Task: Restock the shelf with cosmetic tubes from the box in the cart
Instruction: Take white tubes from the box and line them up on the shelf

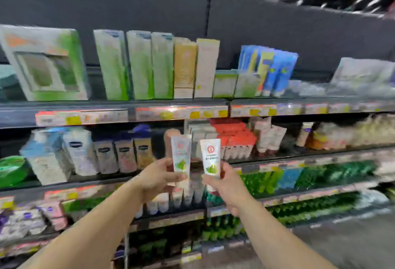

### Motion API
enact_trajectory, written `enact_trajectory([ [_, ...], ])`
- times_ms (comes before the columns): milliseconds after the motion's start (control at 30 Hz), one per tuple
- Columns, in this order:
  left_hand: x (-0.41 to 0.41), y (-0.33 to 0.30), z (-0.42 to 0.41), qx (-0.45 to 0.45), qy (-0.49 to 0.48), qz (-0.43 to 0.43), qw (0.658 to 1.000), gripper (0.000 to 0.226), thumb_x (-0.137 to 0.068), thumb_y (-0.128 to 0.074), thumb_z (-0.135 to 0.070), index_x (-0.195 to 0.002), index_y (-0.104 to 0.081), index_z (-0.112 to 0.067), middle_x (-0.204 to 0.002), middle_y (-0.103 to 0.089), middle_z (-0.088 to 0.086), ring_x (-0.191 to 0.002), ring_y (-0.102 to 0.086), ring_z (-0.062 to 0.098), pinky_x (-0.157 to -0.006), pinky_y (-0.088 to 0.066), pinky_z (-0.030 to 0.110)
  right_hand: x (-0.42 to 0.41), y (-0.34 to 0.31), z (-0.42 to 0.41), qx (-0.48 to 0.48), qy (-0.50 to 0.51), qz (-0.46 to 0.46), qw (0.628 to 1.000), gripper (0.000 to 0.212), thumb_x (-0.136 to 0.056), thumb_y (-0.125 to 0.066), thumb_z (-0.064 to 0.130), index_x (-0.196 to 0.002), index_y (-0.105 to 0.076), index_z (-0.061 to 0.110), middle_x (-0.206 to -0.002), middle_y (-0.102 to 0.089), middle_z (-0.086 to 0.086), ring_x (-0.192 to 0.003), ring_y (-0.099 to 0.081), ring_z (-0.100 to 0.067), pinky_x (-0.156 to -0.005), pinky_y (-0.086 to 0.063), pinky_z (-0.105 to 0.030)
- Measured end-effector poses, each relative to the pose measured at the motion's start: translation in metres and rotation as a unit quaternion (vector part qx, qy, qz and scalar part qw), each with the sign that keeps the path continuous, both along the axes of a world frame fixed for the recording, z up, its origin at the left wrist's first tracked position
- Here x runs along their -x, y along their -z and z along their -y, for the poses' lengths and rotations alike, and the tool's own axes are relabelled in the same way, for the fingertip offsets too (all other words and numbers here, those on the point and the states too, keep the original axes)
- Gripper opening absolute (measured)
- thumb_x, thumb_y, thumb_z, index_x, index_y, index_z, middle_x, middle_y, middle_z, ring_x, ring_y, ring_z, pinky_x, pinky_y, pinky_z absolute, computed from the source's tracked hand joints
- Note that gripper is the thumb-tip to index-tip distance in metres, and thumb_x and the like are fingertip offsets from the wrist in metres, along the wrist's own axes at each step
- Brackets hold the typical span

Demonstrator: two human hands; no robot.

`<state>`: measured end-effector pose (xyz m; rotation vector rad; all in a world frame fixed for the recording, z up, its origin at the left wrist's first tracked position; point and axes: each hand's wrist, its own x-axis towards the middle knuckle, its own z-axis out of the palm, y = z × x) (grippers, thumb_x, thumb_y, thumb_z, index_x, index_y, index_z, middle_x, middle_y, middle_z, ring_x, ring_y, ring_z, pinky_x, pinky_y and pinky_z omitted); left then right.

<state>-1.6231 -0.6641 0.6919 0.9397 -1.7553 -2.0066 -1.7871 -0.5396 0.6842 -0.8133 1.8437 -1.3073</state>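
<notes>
head | left tube [181, 155] white, green leaf | right tube [210, 157] same, red emblem

Two white plastic tubes [181, 154] [211, 156] with smooth, slightly glossy printed surfaces. Upper-shelf cartons [140, 65] of matt printed card. Dark shelf edge [64, 108], smooth with a faint sheen, carrying glossy paper price labels [181, 113].

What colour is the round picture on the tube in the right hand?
Red, on the white tube in the right hand; head view shows it.
</notes>
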Motion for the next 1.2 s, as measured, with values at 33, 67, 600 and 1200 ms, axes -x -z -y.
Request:
enact_trajectory([
  [33, 0.032, -0.008, -0.016, 0.006, 0.006, -0.009, 1.0, 0.03, -0.086, -0.07, -0.001, -0.114, -0.063, -0.012, -0.103, -0.072, 0.008, -0.088, -0.066, 0.017, -0.078, -0.052, 0.034, 0.031, -0.007, -0.019, 0.013, 0.013, 0.0, 1.0, 0.039, -0.083, -0.077, 0.021, -0.116, -0.057, 0.02, -0.105, -0.07, 0.003, -0.095, -0.068, -0.016, -0.082, -0.056, -0.038],
  [67, 0.064, -0.016, -0.033, 0.01, 0.007, -0.018, 1.0, 0.032, -0.086, -0.071, -0.003, -0.115, -0.062, -0.011, -0.1, -0.071, 0.006, -0.083, -0.065, 0.015, -0.074, -0.052, 0.03, 0.062, -0.015, -0.041, 0.017, 0.024, -0.003, 1.0, 0.04, -0.082, -0.077, 0.021, -0.116, -0.057, 0.02, -0.105, -0.07, 0.003, -0.093, -0.068, -0.015, -0.077, -0.056, -0.033],
  [600, 0.499, -0.139, -0.23, 0.107, 0.177, -0.131, 0.97, 0.028, -0.089, -0.064, 0.002, -0.102, -0.063, -0.022, -0.09, -0.077, 0.0, -0.091, -0.07, 0.022, -0.087, -0.056, 0.04, 0.417, -0.12, -0.31, 0.125, 0.244, -0.092, 0.957, 0.028, -0.086, -0.074, 0.025, -0.101, -0.055, 0.037, -0.108, -0.066, 0.006, -0.097, -0.064, -0.013, -0.075, -0.053, -0.029],
  [1200, 0.76, -0.173, -0.131, 0.247, 0.054, -0.1, 0.962, 0.025, -0.087, -0.071, -0.009, -0.107, -0.065, -0.023, -0.103, -0.072, -0.006, -0.072, -0.065, 0.004, -0.082, -0.057, 0.036, 0.709, -0.14, -0.193, 0.159, 0.254, -0.1, 0.949, 0.016, -0.087, -0.072, 0.022, -0.095, -0.061, 0.031, -0.097, -0.069, 0.01, -0.093, -0.065, -0.013, -0.081, -0.057, -0.035],
])
